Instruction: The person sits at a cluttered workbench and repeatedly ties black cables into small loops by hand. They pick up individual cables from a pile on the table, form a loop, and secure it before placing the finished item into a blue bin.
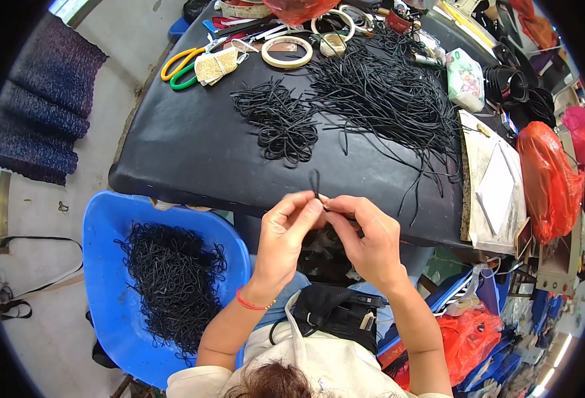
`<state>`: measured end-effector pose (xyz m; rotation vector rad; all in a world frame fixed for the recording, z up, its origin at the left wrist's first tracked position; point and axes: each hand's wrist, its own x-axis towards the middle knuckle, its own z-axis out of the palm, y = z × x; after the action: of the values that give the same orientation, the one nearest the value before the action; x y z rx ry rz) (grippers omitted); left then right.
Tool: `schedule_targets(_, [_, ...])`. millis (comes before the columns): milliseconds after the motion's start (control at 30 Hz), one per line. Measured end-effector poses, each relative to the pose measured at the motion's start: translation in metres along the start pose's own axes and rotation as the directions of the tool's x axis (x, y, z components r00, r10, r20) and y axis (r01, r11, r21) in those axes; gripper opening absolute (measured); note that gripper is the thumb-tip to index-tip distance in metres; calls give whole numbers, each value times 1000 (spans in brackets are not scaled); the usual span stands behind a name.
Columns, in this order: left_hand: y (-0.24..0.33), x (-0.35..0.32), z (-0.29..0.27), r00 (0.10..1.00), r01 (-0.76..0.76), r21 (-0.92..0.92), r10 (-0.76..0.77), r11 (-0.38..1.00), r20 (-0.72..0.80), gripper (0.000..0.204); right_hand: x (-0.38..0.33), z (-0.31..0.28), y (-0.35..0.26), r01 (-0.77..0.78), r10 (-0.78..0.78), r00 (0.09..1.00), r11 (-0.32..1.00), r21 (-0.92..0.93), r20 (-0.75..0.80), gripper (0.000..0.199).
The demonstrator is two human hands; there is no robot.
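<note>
My left hand (288,225) and my right hand (366,233) meet at the front edge of the black table. Both have their fingertips pinched on a thin black cord (315,179), whose small loop sticks up above the fingers. The rest of that cord is hidden by my fingers. Just beyond my hands lies a small heap of looped black cords (286,129). A larger pile of long, loose black cords (388,93) spreads to its right, with strands trailing toward the table's right side.
At left, a blue plastic tub (100,265) holds many looped black cords. Orange-and-green-handled scissors (181,68) and a tape roll (287,64) lie at the back left. A tissue pack (465,79), a worn board (488,219) and a red plastic bag (548,179) stand right.
</note>
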<state>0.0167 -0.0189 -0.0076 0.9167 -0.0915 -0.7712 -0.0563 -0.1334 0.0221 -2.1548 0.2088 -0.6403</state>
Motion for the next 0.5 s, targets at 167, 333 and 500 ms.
schedule_targets(167, [8,4,-5,998,42,-256,-30,966,51,15,-4,-17,4,51,-57,998,972,-231,-19,19])
schedule_targets(333, [6,-2,3,987,154,15,-155,988,42,17,0,-10,7,211,-235,971,922,-325,-34,23])
schedule_targets(500, [9,-5,6,977,165,87,-175,982,122,19,-6,0,8,167,-210,970,942,-291,-124,25])
